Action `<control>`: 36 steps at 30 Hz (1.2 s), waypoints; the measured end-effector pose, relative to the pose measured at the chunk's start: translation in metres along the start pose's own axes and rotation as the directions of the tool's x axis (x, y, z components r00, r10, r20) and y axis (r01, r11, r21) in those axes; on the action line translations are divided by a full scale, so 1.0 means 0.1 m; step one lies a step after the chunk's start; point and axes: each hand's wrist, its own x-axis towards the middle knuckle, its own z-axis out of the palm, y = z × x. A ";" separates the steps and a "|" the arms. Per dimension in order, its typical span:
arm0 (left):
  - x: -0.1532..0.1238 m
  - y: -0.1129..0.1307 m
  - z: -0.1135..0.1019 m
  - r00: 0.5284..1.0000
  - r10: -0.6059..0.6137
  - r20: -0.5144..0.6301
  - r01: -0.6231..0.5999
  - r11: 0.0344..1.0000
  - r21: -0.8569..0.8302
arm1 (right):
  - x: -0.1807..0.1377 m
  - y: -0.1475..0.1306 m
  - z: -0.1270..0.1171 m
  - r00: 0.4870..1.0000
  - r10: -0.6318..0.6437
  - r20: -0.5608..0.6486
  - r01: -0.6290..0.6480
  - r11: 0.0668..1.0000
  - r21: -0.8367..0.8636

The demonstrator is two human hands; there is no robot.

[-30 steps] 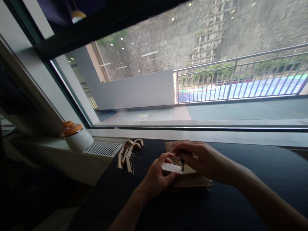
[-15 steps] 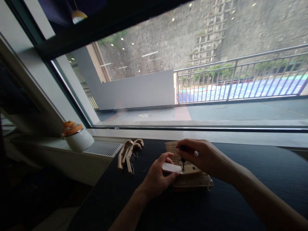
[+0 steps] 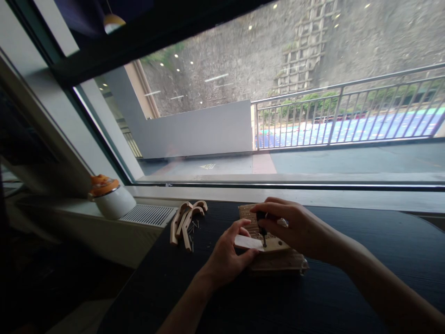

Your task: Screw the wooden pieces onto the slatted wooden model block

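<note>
A stack of flat wooden boards with rows of small holes lies on the dark table. My left hand pinches a small pale flat piece against the top board. My right hand is closed round a short dark screwdriver. Its tip stands upright on the board, just right of the pale piece.
Curved wooden pieces and several small nails lie to the left on the table. A white pot with an orange lid sits on the sill beside a vent grille. A large window runs behind.
My right hand's fingers have shifted round the screwdriver handle, as in turning it. The left hand and the boards have stayed put.
</note>
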 end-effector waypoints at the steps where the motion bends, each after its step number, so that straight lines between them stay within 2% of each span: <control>1: 0.00 0.00 0.00 1.000 -0.002 0.000 0.002 1.000 0.000 | 0.01 0.00 0.00 1.000 0.009 -0.007 -0.009 1.000 0.003; 12: 0.00 0.03 0.00 1.000 -0.002 -0.002 0.002 1.000 0.000 | -0.02 -0.06 -0.02 1.000 -0.013 -0.009 0.012 1.000 -0.016; 24: 0.00 0.00 0.02 1.000 -0.007 -0.012 0.007 1.000 0.017 | 0.03 0.20 -0.05 0.989 0.083 -0.122 -0.088 0.995 -0.041; 33: 0.00 0.02 0.02 1.000 -0.018 -0.010 0.018 1.000 0.022 | 0.02 0.15 -0.05 0.980 0.059 -0.191 -0.092 0.981 -0.169; 36: 0.00 0.03 0.01 1.000 -0.024 -0.009 0.024 0.999 0.022 | 0.03 0.13 -0.03 0.980 0.024 -0.199 -0.059 0.983 -0.172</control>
